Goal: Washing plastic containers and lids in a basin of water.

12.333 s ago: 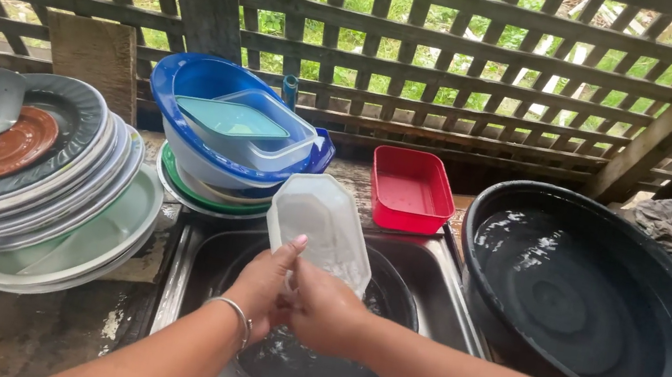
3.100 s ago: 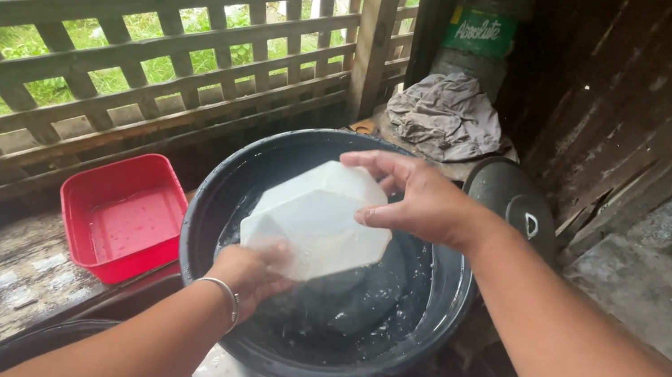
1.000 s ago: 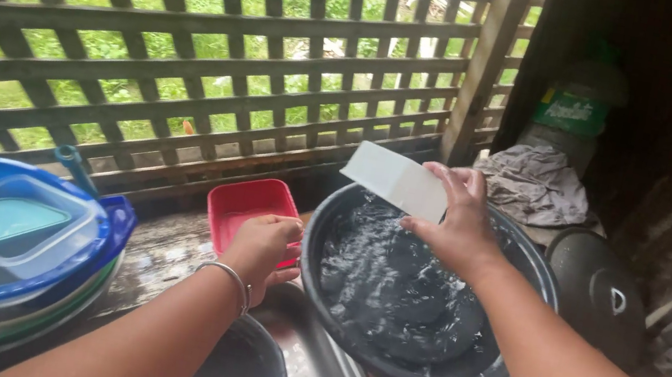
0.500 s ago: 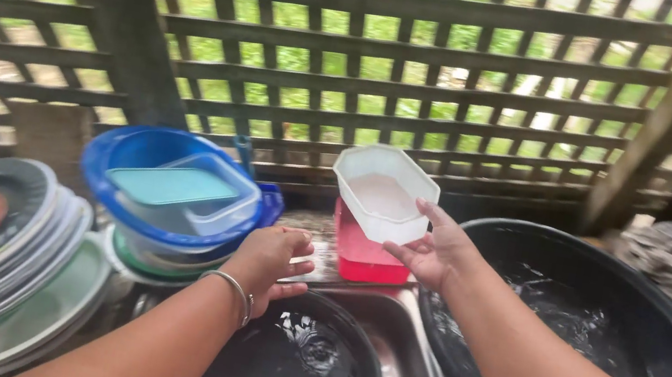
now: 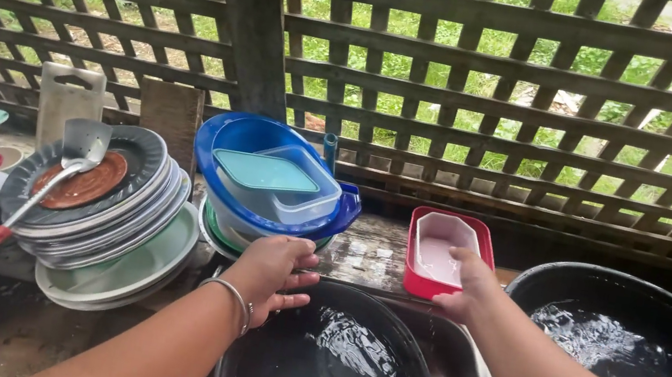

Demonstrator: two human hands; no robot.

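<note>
While the right hand (image 5: 464, 292) touched the clear rectangular plastic container (image 5: 441, 247) resting inside the red rectangular plastic tub (image 5: 415, 285), fingers loosely curled, the left hand (image 5: 272, 273) lay open on the round black basin (image 5: 328, 373) rim.

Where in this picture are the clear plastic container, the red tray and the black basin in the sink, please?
clear plastic container (image 5: 440, 250): head view, on its inner floor.
red tray (image 5: 420, 286): head view, on its front rim.
black basin (image 5: 324, 368): head view, on the wet inside bottom.
</note>
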